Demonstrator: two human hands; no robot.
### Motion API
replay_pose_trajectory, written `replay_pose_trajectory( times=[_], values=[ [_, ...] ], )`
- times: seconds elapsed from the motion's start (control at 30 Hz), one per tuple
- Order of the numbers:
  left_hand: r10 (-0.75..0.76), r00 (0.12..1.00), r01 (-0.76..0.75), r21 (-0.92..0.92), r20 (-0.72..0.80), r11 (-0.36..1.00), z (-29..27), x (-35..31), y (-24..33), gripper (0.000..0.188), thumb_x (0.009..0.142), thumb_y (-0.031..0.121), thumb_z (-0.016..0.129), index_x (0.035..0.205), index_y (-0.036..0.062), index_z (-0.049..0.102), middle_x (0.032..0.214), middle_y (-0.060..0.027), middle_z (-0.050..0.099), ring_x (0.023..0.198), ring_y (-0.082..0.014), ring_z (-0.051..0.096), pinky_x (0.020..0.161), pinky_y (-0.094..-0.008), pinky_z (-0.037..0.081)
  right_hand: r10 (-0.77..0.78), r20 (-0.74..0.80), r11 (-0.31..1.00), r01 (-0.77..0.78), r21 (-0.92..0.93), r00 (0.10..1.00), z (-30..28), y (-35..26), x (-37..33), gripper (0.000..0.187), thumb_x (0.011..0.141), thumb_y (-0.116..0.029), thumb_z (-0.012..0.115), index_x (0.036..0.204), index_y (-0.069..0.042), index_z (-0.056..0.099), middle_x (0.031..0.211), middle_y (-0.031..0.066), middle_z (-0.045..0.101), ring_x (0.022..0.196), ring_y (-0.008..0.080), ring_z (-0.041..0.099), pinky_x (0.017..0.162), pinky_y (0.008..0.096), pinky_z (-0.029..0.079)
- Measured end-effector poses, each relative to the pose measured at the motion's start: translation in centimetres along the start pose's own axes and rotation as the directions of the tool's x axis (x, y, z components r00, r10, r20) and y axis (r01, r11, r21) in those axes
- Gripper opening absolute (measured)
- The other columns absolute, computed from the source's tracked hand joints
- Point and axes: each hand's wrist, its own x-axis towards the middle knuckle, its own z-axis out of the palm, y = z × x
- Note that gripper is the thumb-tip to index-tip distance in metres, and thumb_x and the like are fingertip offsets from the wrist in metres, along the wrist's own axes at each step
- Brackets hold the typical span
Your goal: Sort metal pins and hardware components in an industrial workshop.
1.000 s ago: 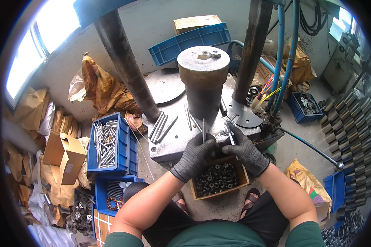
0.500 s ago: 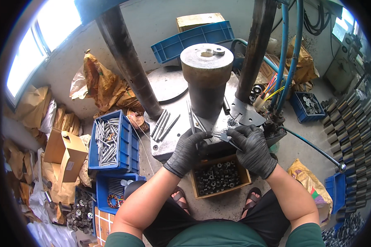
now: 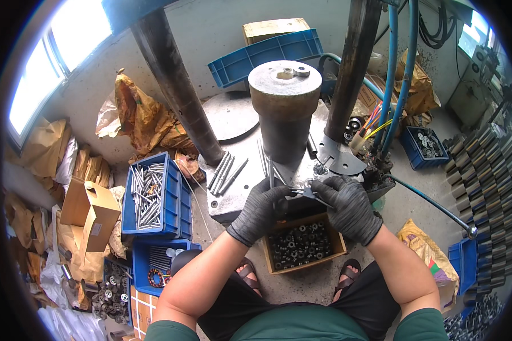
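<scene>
Both hands wear dark grey gloves and meet just above the near edge of the metal press table (image 3: 222, 203). My left hand (image 3: 259, 210) is closed round a slim metal shaft (image 3: 271, 175), which stands up out of the fingers. My right hand (image 3: 350, 206) grips pliers (image 3: 308, 193), their narrow jaws pointing left to the shaft beside my left fingertips. Whether the jaws touch the shaft, or hold some small part, I cannot make out. Left of the hands, several similar metal shafts (image 3: 224, 172) lie on the table. Small dark bits (image 3: 321, 169) lie beyond my right hand.
A thick metal cylinder (image 3: 284, 113) rises between two dark columns (image 3: 179, 85). Below my hands sits a cardboard box (image 3: 307, 266) of small black parts. On the left, a blue crate (image 3: 173, 199) holds many shafts. A long lever (image 3: 432, 204) reaches out at right.
My left hand has dipped slightly, and the shaft in it now stands lower and a little further right. The pliers have tilted slightly, with their jaws nearer the left fingers.
</scene>
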Motion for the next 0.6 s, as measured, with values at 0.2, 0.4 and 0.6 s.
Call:
replay_pose_trajectory(
  times=[0.2,0.4,0.6],
  values=[
    [0.288,0.957,-0.27,0.425,0.025,0.864,-1.3,0.1,-0.8,0.022,0.102,0.018,0.053,0.107,0.0006,0.066,0.084,-0.0042,0.064,0.071,-0.01,0.059,0.064,-0.0255,0.05,0.279,0.042,0.89,-0.275,0.363,0.959,-0.1,1.0,-0.5,0.042,0.086,0.003,0.061,0.127,-0.005,0.069,0.114,0.0213,0.072,0.109,0.0366,0.07,0.094,0.04,0.056],
    [0.362,0.928,-0.334,0.617,0.085,0.712,-1.6,0.4,-1.5,0.021,0.1,0.013,0.058,0.115,0.0001,0.066,0.088,-0.0041,0.065,0.081,-0.0108,0.061,0.073,-0.0287,0.053,0.363,0.078,0.82,-0.358,0.447,0.929,-1.4,0.8,-0.3,0.039,0.088,-0.006,0.072,0.125,0.002,0.069,0.115,0.0207,0.074,0.106,0.0265,0.074,0.093,0.0357,0.056],
    [0.397,0.908,-0.369,0.71,0.137,0.6,-1.3,-0.1,-0.4,0.026,0.094,0.006,0.066,0.119,-0.0003,0.066,0.1,-0.0103,0.071,0.094,-0.0143,0.068,0.085,-0.0305,0.056,0.319,0.245,0.806,-0.398,0.438,0.915,-2.0,2.6,-1.2,0.04,0.088,-0.004,0.071,0.127,0.002,0.068,0.114,0.0178,0.076,0.107,0.0199,0.073,0.094,0.0326,0.056]
  ],
)
